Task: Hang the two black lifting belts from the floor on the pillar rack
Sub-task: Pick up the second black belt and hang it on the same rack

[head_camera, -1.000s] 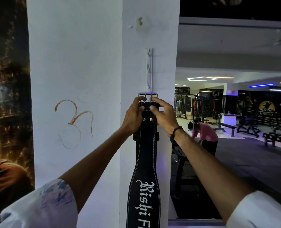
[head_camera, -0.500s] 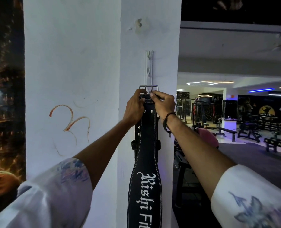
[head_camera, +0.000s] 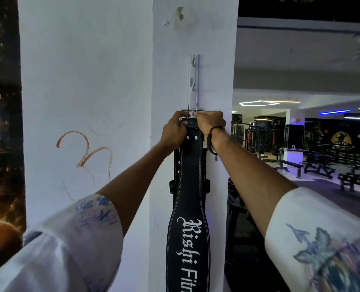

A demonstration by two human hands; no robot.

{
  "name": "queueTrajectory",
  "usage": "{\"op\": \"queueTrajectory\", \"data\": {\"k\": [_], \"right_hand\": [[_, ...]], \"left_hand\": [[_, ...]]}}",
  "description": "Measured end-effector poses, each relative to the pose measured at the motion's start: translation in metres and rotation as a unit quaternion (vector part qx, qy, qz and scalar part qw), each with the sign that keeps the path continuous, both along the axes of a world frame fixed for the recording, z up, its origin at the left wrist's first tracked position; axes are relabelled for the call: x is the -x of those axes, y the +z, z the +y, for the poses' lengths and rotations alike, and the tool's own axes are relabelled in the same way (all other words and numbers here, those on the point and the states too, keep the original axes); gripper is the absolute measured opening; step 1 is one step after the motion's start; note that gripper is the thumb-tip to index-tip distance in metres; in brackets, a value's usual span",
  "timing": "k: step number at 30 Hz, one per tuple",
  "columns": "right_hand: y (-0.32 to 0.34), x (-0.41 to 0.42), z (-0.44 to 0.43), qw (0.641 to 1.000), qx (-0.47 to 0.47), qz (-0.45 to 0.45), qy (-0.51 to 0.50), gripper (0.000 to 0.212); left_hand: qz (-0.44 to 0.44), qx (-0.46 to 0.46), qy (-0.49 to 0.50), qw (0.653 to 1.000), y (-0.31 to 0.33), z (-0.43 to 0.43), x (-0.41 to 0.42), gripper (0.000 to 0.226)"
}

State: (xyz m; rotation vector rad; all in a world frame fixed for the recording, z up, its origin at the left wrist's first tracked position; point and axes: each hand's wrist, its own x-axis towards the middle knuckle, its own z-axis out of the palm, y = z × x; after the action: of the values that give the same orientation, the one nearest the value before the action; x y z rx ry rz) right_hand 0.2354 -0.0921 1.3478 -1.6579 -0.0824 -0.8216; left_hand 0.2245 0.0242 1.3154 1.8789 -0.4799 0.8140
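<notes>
A black lifting belt (head_camera: 188, 218) with white lettering hangs straight down against the white pillar (head_camera: 170, 60). My left hand (head_camera: 173, 132) and my right hand (head_camera: 210, 123) both grip its top end, just under its metal buckle (head_camera: 192, 110). The buckle's two prongs point up at the lowest part of the white vertical rack (head_camera: 194, 79), which is fixed to the pillar and has small hooks. A second black strap (head_camera: 176, 165) shows behind the belt's left edge; whether it is another belt I cannot tell.
The pillar's left face bears an orange drawn symbol (head_camera: 86, 152). A dark poster (head_camera: 2, 144) is at far left. To the right opens a gym floor with benches (head_camera: 291, 164) and machines (head_camera: 255, 138).
Both hands have lifted the belt's top end up the pillar, bringing the buckle closer to the rack's lower end. The view has shifted and the person bending in the background is no longer seen.
</notes>
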Motion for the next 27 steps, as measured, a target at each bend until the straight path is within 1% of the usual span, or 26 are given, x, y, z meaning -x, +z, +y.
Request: {"op": "queueTrajectory", "data": {"k": [2,4,8,11,14,19,25,27], "right_hand": [[-0.002,0.003,0.002,0.999,0.017,0.026,-0.010,0.013],[-0.003,0.005,0.002,0.999,0.026,0.036,-0.020,0.011],[0.000,0.000,-0.003,0.999,0.032,0.036,-0.025,0.022],[0.000,-0.002,-0.002,0.995,0.070,0.028,-0.062,0.031],[-0.001,-0.002,0.000,0.987,0.123,0.010,-0.101,0.036],[0.000,0.002,-0.003,0.986,0.140,0.017,-0.091,0.035],[0.002,0.007,-0.006,0.989,0.130,0.023,-0.067,0.028],[0.000,0.011,-0.008,0.989,0.135,0.027,-0.062,0.026]], "left_hand": [[0.038,0.006,-0.011,0.999,-0.002,0.000,0.005,0.029],[0.055,0.018,-0.012,0.998,-0.004,-0.001,0.008,0.031],[0.027,0.038,0.017,0.999,-0.004,-0.008,0.011,0.027],[0.015,0.032,0.085,0.996,-0.003,-0.015,0.009,0.042],[0.026,0.028,0.165,0.986,0.002,-0.017,0.003,0.048],[0.022,0.009,0.209,0.978,0.014,-0.013,0.004,0.041],[0.021,-0.032,0.217,0.975,0.020,-0.009,0.005,0.040],[0.025,-0.030,0.207,0.977,0.016,-0.009,0.009,0.038]]}}
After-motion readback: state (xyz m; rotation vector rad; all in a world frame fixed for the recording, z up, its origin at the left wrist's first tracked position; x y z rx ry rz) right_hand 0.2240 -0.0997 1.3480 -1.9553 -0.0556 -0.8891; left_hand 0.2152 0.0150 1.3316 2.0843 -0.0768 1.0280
